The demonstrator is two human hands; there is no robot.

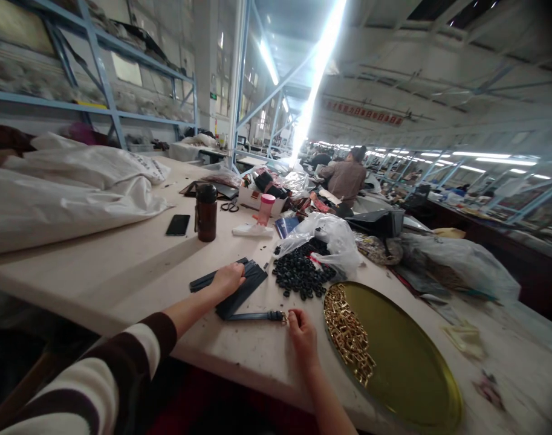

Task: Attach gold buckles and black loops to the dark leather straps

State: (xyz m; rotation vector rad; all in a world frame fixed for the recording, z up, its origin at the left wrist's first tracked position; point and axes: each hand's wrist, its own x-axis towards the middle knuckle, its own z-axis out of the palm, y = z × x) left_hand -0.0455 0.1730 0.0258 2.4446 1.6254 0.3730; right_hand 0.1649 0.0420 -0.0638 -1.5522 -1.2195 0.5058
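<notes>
Cream desk (121, 272) carries a gold tray (407, 356) and, left of it, dark straps (251, 287) in the grip of the left hand (229, 281). The right hand (303, 338) pinches one strap's buckle (283, 318), seemingly already attached; loose gold pieces (348, 335) in the tray appear unfitted.

A pale table (121, 272) bears dark straps (253, 283), black loops (298, 277), a tray (402, 344), a bottle (206, 216) and a phone (178, 225).

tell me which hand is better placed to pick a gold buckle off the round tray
Right, most likely: the right hand is at the metal end of the strap, near the tray and its gold buckles. The left hand is farther off, on the dark strips.
</notes>
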